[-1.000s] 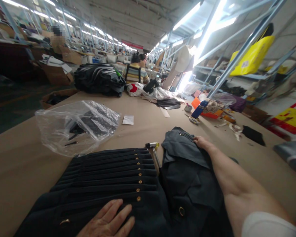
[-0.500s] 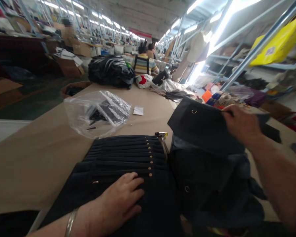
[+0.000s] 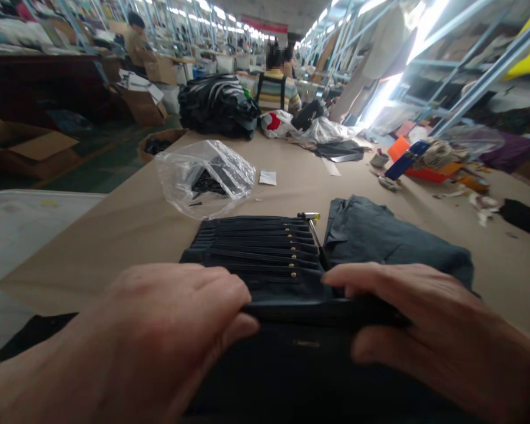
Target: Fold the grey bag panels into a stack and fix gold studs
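Observation:
Close to the camera, a dark fabric piece with a small gold-coloured mark is held up by its top edge. My left hand pinches that edge between thumb and fingers. At the other end my right hand grips it, thumb below and fingers above. Just beyond lies an overlapped stack of dark fabric pieces with a row of gold-coloured fittings. A small hammer with a yellow tip rests along the stack's right side. Right of it is a heap of dark cloth.
A clear plastic bag with black pieces inside and a white packet lie on the brown table. Farther back are a large dark cloth bundle and a seated person. Clutter with an orange tray sits at the right.
My right hand has come down and left from the raised dark fabric. My left hand has risen off the stack, and both hands now grip one piece. The view has shifted right.

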The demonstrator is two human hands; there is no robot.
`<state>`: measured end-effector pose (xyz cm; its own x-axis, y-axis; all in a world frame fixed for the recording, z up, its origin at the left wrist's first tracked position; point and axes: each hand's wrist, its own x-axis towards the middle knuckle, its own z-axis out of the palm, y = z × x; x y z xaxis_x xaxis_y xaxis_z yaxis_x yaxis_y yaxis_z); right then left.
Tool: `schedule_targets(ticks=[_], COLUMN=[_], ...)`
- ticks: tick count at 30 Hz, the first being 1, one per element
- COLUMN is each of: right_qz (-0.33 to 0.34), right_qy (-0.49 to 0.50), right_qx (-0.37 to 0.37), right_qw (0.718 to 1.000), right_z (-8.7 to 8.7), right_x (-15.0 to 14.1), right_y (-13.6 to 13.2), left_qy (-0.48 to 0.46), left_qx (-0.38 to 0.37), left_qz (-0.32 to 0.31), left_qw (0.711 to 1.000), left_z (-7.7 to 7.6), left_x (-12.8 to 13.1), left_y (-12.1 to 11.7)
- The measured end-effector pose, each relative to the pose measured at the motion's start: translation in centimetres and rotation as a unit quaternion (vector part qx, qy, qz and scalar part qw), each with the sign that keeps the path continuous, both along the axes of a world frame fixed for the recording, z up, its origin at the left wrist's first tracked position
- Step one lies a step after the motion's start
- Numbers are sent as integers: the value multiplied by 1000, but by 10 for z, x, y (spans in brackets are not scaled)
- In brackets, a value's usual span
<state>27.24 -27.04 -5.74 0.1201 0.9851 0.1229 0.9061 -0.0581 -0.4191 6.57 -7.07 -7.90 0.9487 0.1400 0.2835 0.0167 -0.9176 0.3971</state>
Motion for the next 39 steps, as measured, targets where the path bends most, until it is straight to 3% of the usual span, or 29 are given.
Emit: schedule_targets(ticks=[3,6,8,10,13,17,20,23,25,27,29,31,34,36,39], right_qz=[-63,-112,-137,-146,-134,-145,-148,-141,-142,-144,-106,-20,94,140,205], right_qy=[184,316,305,244,151,87,67,54,44,32,44,100,185,185,106], right_qx=[-141,-198,-181,-150,-146,-172,-179,-184,-172,-128,-66,-44,-123,-191,-288], right_qw=[971,921,925,947,969,970,970,971,974,981,991,994,970,954,929], right_z=[-55,-118,-148,-163,-165,-165,-170,-174,-171,-161,-146,-127,-109,-111,-129], right_x=[24,42,47,49,48,48,48,48,48,49,48,42,19,-2,-27], right_y=[6,11,15,20,28,34,34,34,32,31,30,31,32,31,25], left_qy=[140,234,259,273,296,308,249,152,116,104,107,121,163,186,202], left_qx=[-10,7,47,85,119,154,224,238,203,169,144,123,89,71,58], left_qz=[24,70,69,69,87,81,64,-34,-125,-165,-164,-164,-169,-174,-179], left_qw=[990,970,962,956,944,935,940,959,964,966,970,971,968,964,961], left_z=[-34,-69,-86,-95,-100,-100,-102,-111,-120,-131,-140,-144,-143,-142,-147], left_x=[5,18,28,37,47,54,59,66,69,70,68,65,60,56,52], left_y=[23,36,39,39,39,36,26,9,-1,-5,-5,-3,2,3,5])
